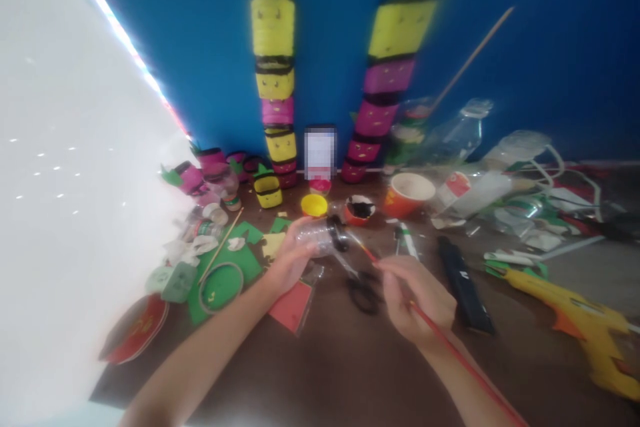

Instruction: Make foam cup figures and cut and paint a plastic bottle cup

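My left hand (293, 255) is wrapped round a small clear plastic bottle piece (313, 233), which lies on its side with a black-painted band at its right end. In my right hand (417, 293) a red-handled paintbrush (455, 348) is pinched, its tip close to the black band; I cannot tell if it touches. Just behind the bottle piece stand a small cup of yellow paint (314, 205) and a cup of black paint (360, 208). Scissors (363, 290) lie on the table between my hands.
A yellow glue gun (575, 310) and a black box (464, 283) lie to the right. Clear bottles (465, 123) crowd the back right. Two stacks of painted containers (275, 80) stand against the blue wall. Green sheets (220, 280) and a ring lie left.
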The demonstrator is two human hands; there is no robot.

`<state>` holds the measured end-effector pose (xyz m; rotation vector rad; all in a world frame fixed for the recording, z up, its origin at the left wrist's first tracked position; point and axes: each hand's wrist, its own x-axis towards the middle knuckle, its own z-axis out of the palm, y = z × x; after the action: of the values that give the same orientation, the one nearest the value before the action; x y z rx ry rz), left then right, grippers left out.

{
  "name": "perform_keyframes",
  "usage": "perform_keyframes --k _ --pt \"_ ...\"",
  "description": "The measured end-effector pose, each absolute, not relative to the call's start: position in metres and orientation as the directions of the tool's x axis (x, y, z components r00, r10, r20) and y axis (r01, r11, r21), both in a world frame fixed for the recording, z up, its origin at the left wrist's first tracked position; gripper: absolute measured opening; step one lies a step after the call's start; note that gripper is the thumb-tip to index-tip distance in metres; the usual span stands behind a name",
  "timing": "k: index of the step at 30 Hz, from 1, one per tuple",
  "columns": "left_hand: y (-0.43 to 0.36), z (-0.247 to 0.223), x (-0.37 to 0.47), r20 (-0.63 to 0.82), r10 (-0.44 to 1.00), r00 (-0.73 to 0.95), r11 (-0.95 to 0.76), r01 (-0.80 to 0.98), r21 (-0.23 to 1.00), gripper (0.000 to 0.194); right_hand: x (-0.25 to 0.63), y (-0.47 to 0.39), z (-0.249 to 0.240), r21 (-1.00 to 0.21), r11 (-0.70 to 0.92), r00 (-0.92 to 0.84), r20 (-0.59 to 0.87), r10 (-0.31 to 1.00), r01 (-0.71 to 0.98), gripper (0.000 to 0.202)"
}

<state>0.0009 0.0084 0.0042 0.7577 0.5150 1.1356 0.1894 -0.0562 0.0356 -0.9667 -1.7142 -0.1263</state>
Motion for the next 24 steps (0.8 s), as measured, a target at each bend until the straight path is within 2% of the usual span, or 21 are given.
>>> perform_keyframes --k 9,18,24 --pt "0.0060 0.0101 0.0008 -0.008 0.939 0.344 0.225 -0.598 0.769 0.064 0.1943 -0.0599 0.0340 -0.387 0.670 -0.031 0.852 0.522 0.634 0.022" --pt "0.0114 0.0051 -0.0030 -0.095 0.903 0.419 0.356 -0.605 0.712 0.043 0.1957 -0.0601 0.0351 -0.432 0.620 0.080 0.855 0.512 0.655 0.026" --pt "0.0086 0.0089 -0.0026 -0.086 0.887 0.455 0.368 -0.580 0.727 0.051 0.1956 -0.0598 0.0400 -0.498 0.592 0.089 0.807 0.584 0.634 0.022"
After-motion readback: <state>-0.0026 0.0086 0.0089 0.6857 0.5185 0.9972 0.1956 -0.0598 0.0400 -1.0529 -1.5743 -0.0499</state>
